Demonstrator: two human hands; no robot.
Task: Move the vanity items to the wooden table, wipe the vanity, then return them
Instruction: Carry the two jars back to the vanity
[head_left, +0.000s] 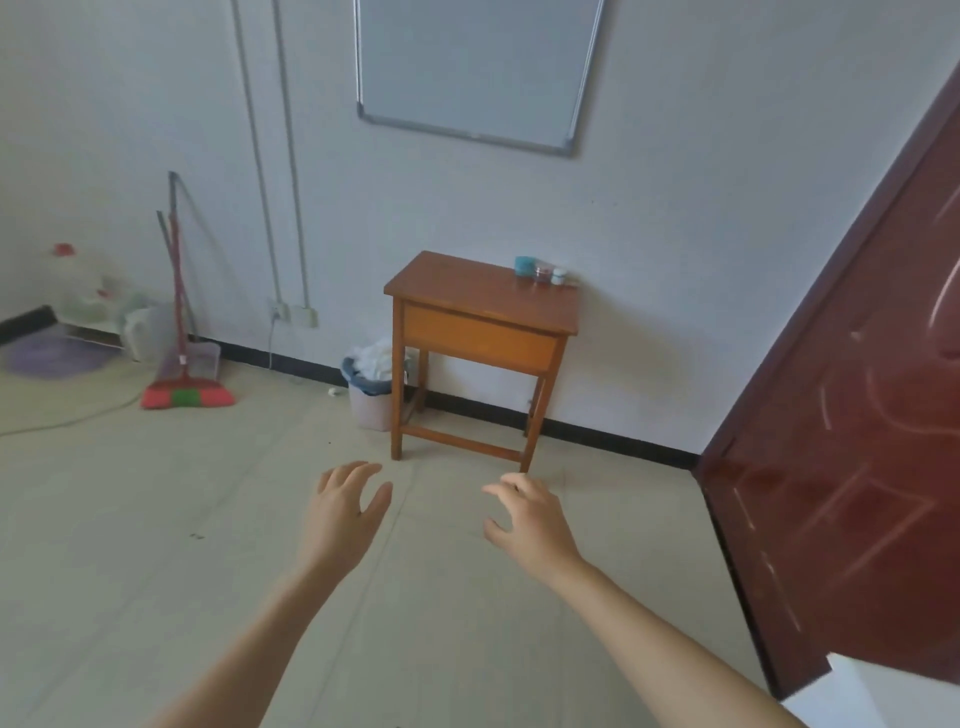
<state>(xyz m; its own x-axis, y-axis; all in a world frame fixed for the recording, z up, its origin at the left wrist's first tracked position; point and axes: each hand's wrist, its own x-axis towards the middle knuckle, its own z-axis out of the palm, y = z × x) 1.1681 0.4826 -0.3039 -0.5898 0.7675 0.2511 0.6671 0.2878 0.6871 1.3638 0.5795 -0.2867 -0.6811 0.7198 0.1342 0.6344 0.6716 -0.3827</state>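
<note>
Both hands, left (347, 506) and right (530, 519), reach forward empty with fingers spread over bare floor (156, 545). Three small containers (540, 270), apparently jars, cluster at the tabletop's (467, 291) far right corner by the wall.

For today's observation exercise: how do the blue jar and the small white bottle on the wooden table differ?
The blue jar is wider and squatter; the small white bottle is narrower. The blue jar is teal throughout; the small white bottle is white with a darker band low down. The blue jar stands leftmost in the row, the small white bottle rightmost. Both stand upright at the back right corner of the wooden table, untouched by either hand.
</note>
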